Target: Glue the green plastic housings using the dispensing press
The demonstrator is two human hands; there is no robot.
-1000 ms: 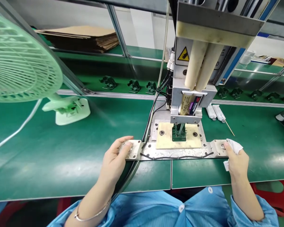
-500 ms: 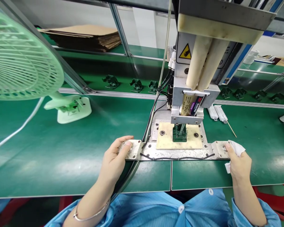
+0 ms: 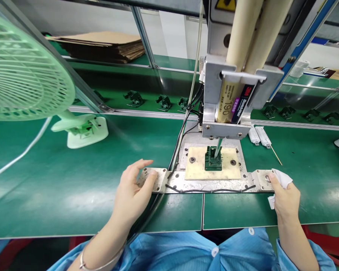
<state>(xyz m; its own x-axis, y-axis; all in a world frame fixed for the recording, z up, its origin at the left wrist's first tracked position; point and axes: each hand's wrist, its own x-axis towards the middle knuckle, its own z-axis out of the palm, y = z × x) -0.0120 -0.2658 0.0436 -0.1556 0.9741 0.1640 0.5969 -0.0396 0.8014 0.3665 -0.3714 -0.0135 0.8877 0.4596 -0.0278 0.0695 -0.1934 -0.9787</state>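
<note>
My left hand (image 3: 134,188) is at the left metal button block (image 3: 160,180), fingers spread, with the thumb over the block's face. At the right button block (image 3: 262,180), my right hand (image 3: 287,197) has its thumb by the round button and a crumpled white wipe (image 3: 283,178) held in its fingers. Between the hands, a dark green plastic part (image 3: 213,160) sits on a cream fixture plate (image 3: 193,171). Above it stands a dispensing machine with a two-part adhesive cartridge (image 3: 234,99). Its thin nozzle (image 3: 218,147) slants down to the green part.
A pale green fan (image 3: 25,75) stands at the left. Cables (image 3: 177,150) run beside the machine and under the left block. White cartridges (image 3: 258,135) and a thin stick lie to the right. Several green parts (image 3: 134,98) line the back ledge; cardboard sheets (image 3: 101,43) are stacked behind.
The machine's cartridge holder has risen, with more of the nozzle showing above the green part. My left hand has loosened and shifted slightly left. My right hand looks the same.
</note>
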